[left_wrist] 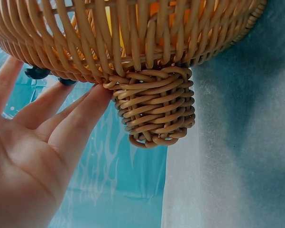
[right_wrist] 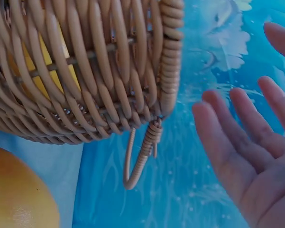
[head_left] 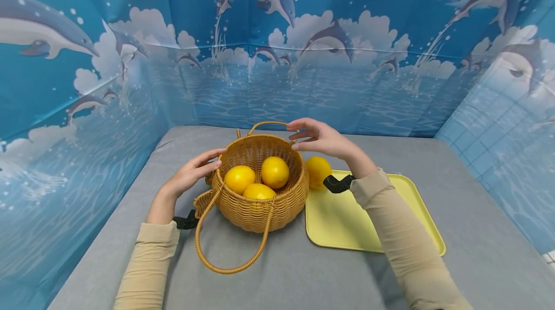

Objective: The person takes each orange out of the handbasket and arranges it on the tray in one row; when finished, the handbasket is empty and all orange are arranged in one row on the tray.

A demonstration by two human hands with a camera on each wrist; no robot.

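Observation:
A round wicker basket holds three yellow, lemon-like fruits. One of its looped handles hangs down in front, while the other handle stands at the back. My left hand rests its nearly straight fingers against the basket's left rim. In the left wrist view, the fingertips touch the weave beside a woven snout-like stub and two black beads. Beyond the right rim, my right hand is raised near the back handle. Its fingers are spread and hold nothing; the right wrist view shows them apart from the basket.
A yellow tray lies right of the basket, under my right forearm. Another yellow fruit sits at its far left corner, close beside the basket. Grey cloth covers the table, and a dolphin-print curtain hangs behind.

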